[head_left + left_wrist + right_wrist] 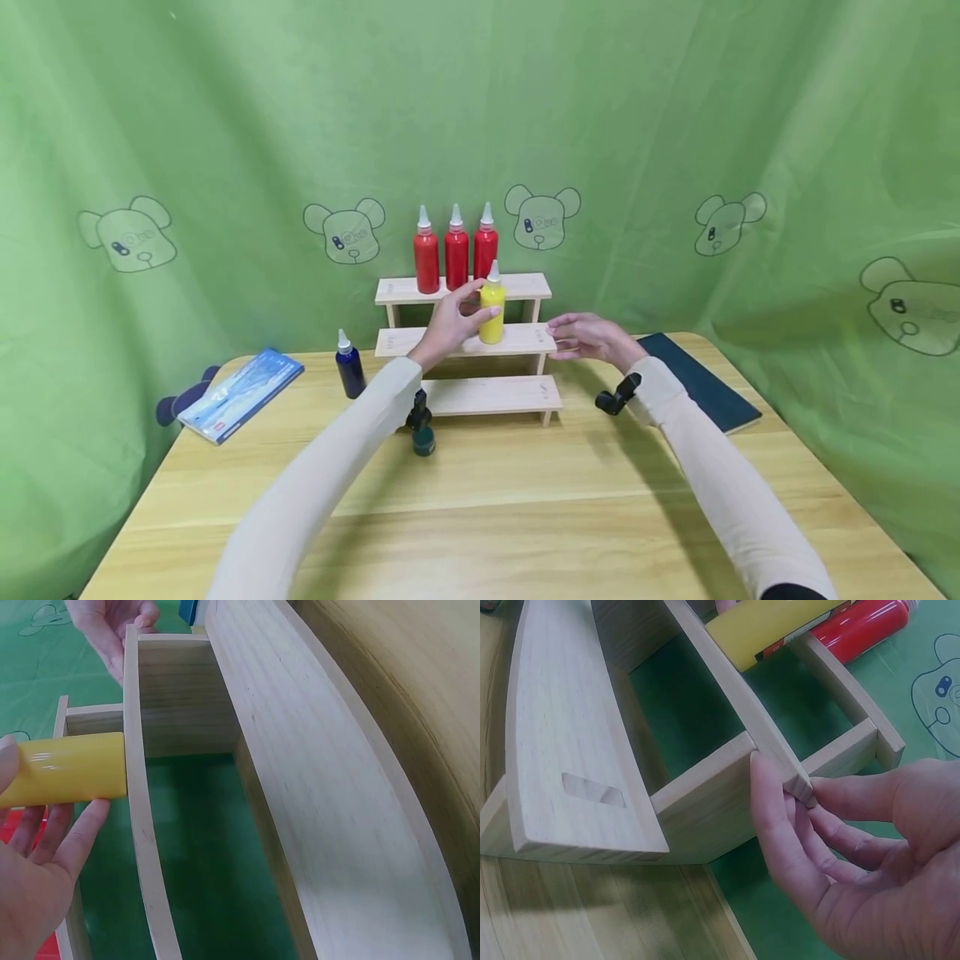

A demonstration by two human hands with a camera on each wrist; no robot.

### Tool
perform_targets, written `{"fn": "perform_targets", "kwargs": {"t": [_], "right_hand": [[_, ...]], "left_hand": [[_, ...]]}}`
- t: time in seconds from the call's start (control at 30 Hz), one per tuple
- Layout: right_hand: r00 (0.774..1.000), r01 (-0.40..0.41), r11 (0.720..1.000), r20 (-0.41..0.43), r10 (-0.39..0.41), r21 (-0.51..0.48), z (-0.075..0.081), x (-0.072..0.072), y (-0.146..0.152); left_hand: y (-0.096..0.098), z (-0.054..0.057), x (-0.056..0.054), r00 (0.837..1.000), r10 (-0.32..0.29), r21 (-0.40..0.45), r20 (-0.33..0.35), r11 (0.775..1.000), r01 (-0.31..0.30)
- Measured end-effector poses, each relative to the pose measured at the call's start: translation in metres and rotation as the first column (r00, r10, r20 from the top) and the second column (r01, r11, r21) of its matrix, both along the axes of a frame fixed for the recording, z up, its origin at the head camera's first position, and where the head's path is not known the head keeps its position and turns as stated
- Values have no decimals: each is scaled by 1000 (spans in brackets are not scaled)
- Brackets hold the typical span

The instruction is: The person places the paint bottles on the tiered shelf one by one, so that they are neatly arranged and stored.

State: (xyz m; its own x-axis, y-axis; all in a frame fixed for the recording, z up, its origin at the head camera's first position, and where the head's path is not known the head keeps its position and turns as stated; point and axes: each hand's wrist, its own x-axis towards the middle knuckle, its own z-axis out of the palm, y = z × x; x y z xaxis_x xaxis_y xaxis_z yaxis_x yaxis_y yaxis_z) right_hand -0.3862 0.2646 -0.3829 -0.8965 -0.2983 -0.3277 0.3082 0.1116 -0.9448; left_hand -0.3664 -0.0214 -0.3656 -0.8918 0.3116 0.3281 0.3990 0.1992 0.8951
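My left hand [450, 327] holds a yellow squeeze bottle [492, 315] with a pale pointed cap, upright at the middle tier of a three-tier wooden display rack [397, 340]. In the left wrist view the base of the yellow bottle [82, 771] meets the shelf board. My right hand [592, 340] grips the right end of that middle board, the thumb on one face and fingers on the other, as the right wrist view shows. Behind, red squeeze bottles [427, 262] stand in a row on the top tier. The bottom tier [487, 396] holds nothing.
A dark blue squeeze bottle [350, 371] stands on the wooden table [480, 533], left of the rack. Further left lies a light-blue booklet [240, 396]; a dark green book [705, 387] lies at the right. A green curtain [480, 100] hangs behind.
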Motion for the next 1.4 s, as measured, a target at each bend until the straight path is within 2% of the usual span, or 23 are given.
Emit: {"fn": "perform_targets", "kwargs": {"t": [0.4,0.6,0.83,1.13,1.4], "right_hand": [[1000,-13,1000,1,13,-4,0,1,1],[1000,-6,1000,4,6,-3,0,0,1],[1000,-18,1000,5,18,-13,-1,0,0],[1000,-25,1000,-2,25,-13,2,2,0],[999,-31,999,-24,32,39,0,3,1]], "left_hand": [[1,-2,8,998,63,-12,20,998,-63],[-7,-3,14,998,59,-24,21,998,-58],[-28,-2,16,998,48,1,32,999,-48],[-62,8,21,992,122,-17,9,992,-122],[-91,14,27,995,101,70,18,992,-102]]}}
